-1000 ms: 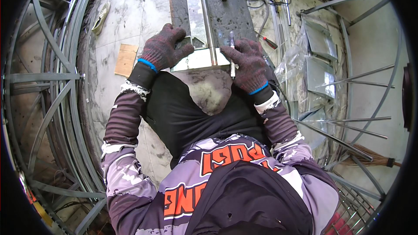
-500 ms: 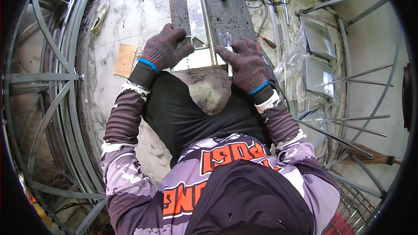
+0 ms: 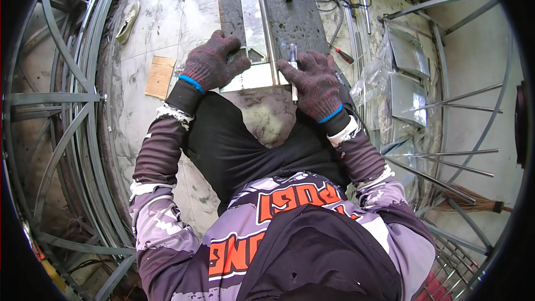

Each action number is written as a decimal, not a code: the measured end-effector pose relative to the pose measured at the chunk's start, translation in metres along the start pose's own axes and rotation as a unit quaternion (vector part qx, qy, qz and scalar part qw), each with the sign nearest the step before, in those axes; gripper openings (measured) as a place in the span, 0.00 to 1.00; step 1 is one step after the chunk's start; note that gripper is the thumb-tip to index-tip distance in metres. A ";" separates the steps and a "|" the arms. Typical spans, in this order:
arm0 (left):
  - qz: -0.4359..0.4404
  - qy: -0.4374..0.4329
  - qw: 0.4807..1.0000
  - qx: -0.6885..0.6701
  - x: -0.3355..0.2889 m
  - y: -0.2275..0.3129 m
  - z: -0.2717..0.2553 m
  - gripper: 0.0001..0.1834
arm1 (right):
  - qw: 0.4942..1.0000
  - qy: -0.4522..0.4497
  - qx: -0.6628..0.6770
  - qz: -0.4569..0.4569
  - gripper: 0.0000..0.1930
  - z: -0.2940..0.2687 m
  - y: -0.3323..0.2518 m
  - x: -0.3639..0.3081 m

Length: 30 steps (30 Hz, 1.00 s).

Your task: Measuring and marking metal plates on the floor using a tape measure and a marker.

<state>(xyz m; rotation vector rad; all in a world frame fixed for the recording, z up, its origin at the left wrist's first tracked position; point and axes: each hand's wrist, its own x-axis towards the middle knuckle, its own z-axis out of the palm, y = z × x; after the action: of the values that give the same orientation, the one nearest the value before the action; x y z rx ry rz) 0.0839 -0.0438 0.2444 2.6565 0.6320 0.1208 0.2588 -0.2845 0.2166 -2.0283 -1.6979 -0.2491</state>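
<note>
- Left hand in a maroon-grey knitted glove [image 3: 209,62]: palm down, thumb reaching right over the shiny flat metal plate [image 3: 257,77]; cannot tell whether it grips.
- Right hand in a matching glove [image 3: 317,85]: bent inward, thumb and fingers clamped on a slim white pen [image 3: 295,93].
- Pen: right of the plate, long axis running fore-and-aft, away from the body.

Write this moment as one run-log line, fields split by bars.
left hand: at shiny plate's left edge | right hand: holds pen | metal tube: lower end between hands, over plate | screwdriver: farther right
</note>
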 end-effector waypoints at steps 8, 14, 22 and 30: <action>0.021 0.023 1.000 0.000 0.000 0.000 0.001 0.25 | 1.000 -0.012 0.015 0.010 0.27 -0.001 -0.001 0.000; 0.018 0.012 1.000 -0.003 0.001 0.000 0.000 0.26 | 0.999 -0.011 0.036 0.015 0.27 0.000 0.000 0.001; -0.018 -0.004 1.000 0.007 0.000 0.005 -0.001 0.27 | 0.999 0.001 0.034 0.008 0.27 -0.001 0.001 0.001; -0.021 0.005 1.000 0.001 -0.001 0.002 0.001 0.28 | 1.000 0.008 0.028 -0.009 0.26 -0.004 0.002 0.004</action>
<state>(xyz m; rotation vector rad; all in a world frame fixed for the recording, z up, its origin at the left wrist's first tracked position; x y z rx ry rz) 0.0836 -0.0463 0.2447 2.6455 0.6899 0.1214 0.2626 -0.2836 0.2214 -1.9665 -1.6949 -0.2210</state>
